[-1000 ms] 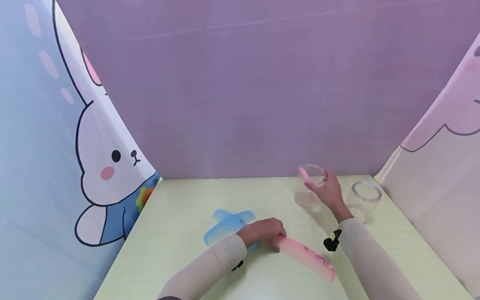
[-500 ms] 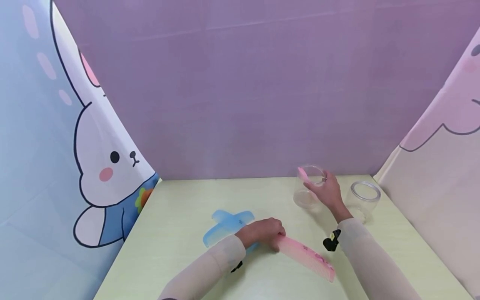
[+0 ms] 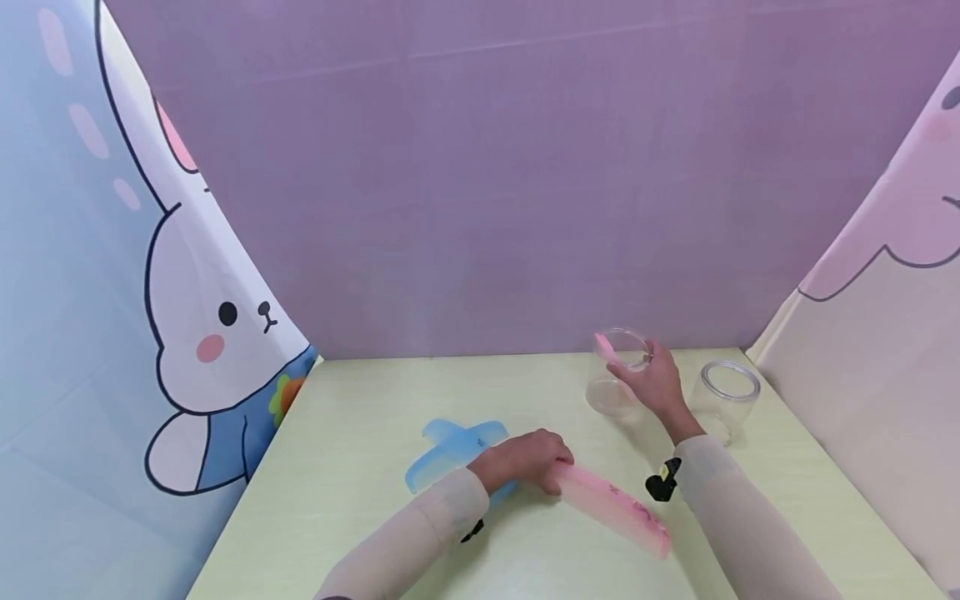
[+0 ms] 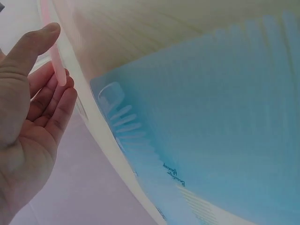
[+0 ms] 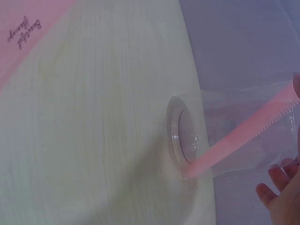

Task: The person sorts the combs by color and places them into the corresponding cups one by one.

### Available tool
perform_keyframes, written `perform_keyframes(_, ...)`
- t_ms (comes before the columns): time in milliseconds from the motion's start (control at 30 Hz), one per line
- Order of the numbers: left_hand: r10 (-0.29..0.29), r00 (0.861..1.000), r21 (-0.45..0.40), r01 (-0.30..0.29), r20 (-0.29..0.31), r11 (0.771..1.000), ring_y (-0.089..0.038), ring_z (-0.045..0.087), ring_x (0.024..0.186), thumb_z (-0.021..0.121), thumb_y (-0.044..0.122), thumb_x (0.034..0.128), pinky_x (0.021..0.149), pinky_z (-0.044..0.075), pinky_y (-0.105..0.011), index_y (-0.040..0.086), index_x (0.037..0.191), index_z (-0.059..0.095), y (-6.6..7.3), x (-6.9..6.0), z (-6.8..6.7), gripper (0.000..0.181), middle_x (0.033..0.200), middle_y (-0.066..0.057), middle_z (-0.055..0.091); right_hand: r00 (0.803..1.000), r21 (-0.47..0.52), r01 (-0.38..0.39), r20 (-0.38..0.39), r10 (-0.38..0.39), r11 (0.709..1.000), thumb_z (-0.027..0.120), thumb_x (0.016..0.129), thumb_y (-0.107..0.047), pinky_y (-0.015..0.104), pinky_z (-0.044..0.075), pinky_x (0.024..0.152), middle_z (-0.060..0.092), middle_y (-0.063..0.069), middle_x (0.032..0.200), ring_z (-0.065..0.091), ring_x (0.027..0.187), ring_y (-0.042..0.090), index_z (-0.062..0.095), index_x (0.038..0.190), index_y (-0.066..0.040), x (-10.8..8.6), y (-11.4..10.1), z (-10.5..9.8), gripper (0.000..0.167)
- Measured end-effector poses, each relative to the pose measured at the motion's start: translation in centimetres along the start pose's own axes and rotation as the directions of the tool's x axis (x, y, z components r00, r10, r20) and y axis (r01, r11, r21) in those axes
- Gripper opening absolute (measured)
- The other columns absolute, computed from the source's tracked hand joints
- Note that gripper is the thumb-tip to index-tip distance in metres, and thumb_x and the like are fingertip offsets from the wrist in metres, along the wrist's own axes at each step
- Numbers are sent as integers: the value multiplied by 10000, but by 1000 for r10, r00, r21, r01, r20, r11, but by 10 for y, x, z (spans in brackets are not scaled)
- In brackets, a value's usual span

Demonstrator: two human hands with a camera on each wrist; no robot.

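My left hand (image 3: 528, 461) pinches one end of a pink comb (image 3: 611, 504) between thumb and fingers, as the left wrist view also shows. Under that forearm two blue combs (image 3: 453, 450) lie crossed on the table. My right hand (image 3: 655, 382) grips a clear jar (image 3: 611, 396) near its rim, thumb on one side and fingers on the other. Inside the jar a second pink comb (image 5: 243, 131) leans at a slant, its lower end at the jar's bottom. The right thumb tip is close to the comb's upper end; whether they touch I cannot tell.
Right of the right wrist stands another clear jar (image 3: 726, 400) with a silvery rim. A pale yellow table (image 3: 360, 396) bears everything. Behind it hangs a purple cloth (image 3: 480, 183), and printed cloths close off both sides.
The left hand has lifted slightly, and the pink comb has risen and turned a little with it. The right hand and the jar have stayed in place.
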State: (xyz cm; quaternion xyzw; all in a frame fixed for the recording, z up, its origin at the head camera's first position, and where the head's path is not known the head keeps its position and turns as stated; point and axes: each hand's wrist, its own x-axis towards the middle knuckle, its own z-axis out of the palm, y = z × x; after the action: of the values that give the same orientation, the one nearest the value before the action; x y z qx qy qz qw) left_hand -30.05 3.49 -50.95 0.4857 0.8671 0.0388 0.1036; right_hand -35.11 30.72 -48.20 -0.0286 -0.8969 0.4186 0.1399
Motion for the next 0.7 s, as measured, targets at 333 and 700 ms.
perform_keyframes(333, -21, 999, -105, 18, -28, 994, -32, 587, 933, 827, 339, 852, 862, 482, -138, 180, 1202, 735, -3, -5, 1, 395, 1144, 67, 717, 1000, -4, -7, 8, 7, 1000, 749, 879, -532, 660, 403, 1082, 426, 355, 1490, 450, 1347, 524, 306, 1528, 88, 0, 0, 0, 1002)
perform_keyframes(700, -30, 995, -182, 13, -92, 983, -17, 549, 874, 823, 319, 857, 771, 446, -127, 196, 1120, 738, -12, -19, -6, 302, 1088, 91, 706, 1000, -6, 26, -11, -26, 1000, 758, 879, -507, 644, 448, 1007, 512, 345, 1386, 520, 1258, 500, 406, 1452, 97, 0, 1, 0, 904)
